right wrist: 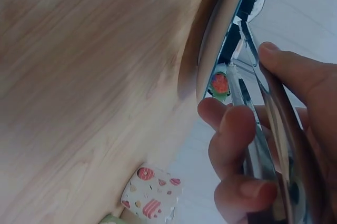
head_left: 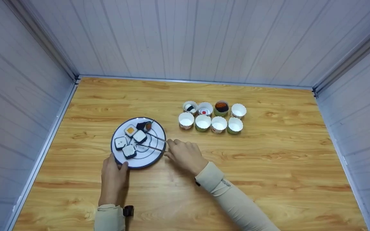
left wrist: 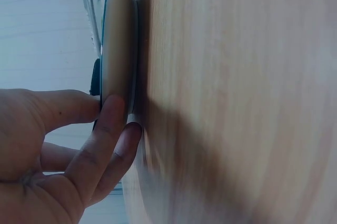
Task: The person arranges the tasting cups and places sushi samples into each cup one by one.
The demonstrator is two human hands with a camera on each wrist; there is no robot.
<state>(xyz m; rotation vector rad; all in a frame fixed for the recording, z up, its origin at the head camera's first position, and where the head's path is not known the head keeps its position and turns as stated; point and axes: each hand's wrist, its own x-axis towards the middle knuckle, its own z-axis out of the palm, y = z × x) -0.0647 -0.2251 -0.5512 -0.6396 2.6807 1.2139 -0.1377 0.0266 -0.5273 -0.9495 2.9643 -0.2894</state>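
A white plate with a blue rim (head_left: pixel 152 158) holds several toy sushi pieces. My left hand (head_left: pixel 112 176) pinches its near-left rim, thumb on top and fingers underneath in the left wrist view. Metal tongs (right wrist: pixel 279 124) are gripped in my right hand (head_left: pixel 186 156), their two arms spread over the plate. The tips reach either side of a white sushi roll (head_left: pixel 140 136); whether they touch it I cannot tell. Around it lie a roll with an orange centre (head_left: pixel 130 130), a dark cone roll (head_left: pixel 145 126) and two white rolls, one of them speckled (head_left: pixel 120 143).
Right of the plate, two rows of small paper cups (head_left: pixel 219 124) stand close together. Three back-row cups contain sushi, one with an orange top (head_left: pixel 222 106). Pale panels (head_left: pixel 172 38) wall the wooden table (head_left: pixel 284 144) at the back and sides.
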